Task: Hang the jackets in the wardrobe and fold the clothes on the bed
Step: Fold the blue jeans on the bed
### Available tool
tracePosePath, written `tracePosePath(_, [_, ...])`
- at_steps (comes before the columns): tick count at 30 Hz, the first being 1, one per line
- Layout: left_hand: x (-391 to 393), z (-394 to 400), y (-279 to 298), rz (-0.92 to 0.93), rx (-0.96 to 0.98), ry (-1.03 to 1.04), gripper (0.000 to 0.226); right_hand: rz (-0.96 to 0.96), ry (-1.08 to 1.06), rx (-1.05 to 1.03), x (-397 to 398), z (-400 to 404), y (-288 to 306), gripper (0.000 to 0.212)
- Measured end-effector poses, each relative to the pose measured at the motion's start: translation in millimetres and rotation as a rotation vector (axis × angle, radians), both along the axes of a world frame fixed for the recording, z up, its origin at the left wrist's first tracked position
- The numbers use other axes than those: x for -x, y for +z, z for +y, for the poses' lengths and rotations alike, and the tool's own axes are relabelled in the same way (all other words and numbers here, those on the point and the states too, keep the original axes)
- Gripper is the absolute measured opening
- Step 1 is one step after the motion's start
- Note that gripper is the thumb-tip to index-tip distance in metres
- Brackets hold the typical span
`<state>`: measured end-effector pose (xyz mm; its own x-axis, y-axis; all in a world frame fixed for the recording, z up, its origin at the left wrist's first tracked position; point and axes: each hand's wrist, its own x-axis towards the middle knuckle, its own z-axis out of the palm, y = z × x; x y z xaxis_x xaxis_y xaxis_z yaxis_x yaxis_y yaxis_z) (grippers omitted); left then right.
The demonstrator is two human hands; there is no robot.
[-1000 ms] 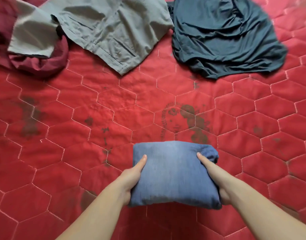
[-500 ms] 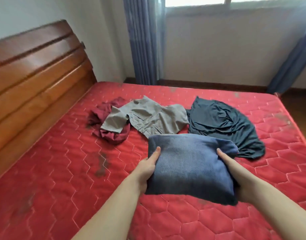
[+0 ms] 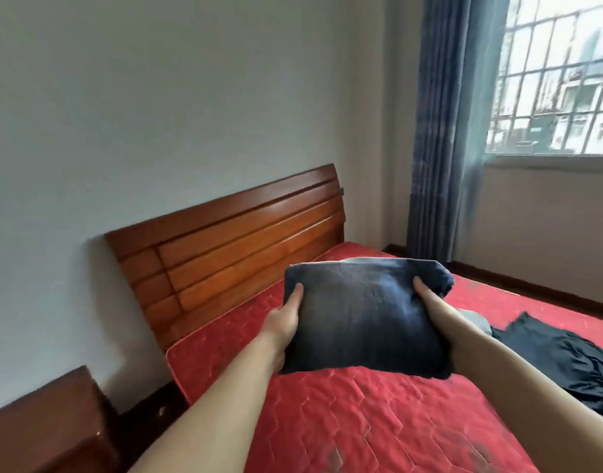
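Note:
A folded blue denim garment (image 3: 363, 315) is held in the air above the red quilted mattress (image 3: 378, 421). My left hand (image 3: 284, 319) grips its left edge, thumb on top and fingers underneath. My right hand (image 3: 433, 312) grips its right edge the same way. A dark teal garment (image 3: 566, 356) lies crumpled on the mattress at the right. A bit of grey cloth (image 3: 477, 319) shows just behind my right wrist; the rest of it is hidden by the denim bundle.
A wooden headboard (image 3: 231, 240) stands against the white wall beyond the mattress. A wooden bedside cabinet (image 3: 47, 428) sits at the lower left. Blue curtains (image 3: 440, 131) hang beside a barred window (image 3: 556, 76) at the right.
The folded denim has been lifted off the mattress and carried up and left toward the headboard. My view has swung up from the bed to the wall and window.

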<state>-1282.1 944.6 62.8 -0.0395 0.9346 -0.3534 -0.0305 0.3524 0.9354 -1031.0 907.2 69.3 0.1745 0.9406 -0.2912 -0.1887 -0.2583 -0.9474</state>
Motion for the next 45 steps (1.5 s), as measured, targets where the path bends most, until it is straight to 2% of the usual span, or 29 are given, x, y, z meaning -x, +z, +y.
tracePosePath(4, [111,-52,24,-0.022,-0.04,0.179,0.07,0.002,0.2,-0.048,107,1,28,0.038])
tracePosePath(8, [232,-130,26,-0.03,-0.013,0.399,0.055,-0.03,0.44,-0.022,238,-13,28,0.045])
tracePosePath(12, [332,-211,26,0.026,0.007,0.629,0.066,-0.017,0.645,0.062,366,-39,19,0.056])
tracePosePath(15, [383,-259,28,0.109,0.008,0.801,0.067,-0.002,0.774,0.076,443,-60,19,0.059])
tracePosePath(20, [421,-305,34,0.135,0.095,0.996,0.077,-0.001,0.946,0.003,519,-72,24,0.044])
tracePosePath(23, [431,-319,43,0.123,0.118,1.083,0.075,0.02,1.096,0.002,551,-70,25,0.05])
tracePosePath(27, [456,-334,50,0.142,0.133,1.188,0.073,0.031,1.134,0.054,598,-69,23,0.06])
tracePosePath(34, [546,-337,46,0.164,0.147,1.309,0.073,0.092,1.343,0.058,709,-63,20,0.053])
tracePosePath(42, [704,-292,39,0.163,0.087,1.291,0.066,-0.048,1.217,0.04,857,-21,26,0.052])
tracePosePath(45, [755,-269,44,0.157,0.077,1.263,0.063,-0.042,1.194,0.076,903,1,31,0.053])
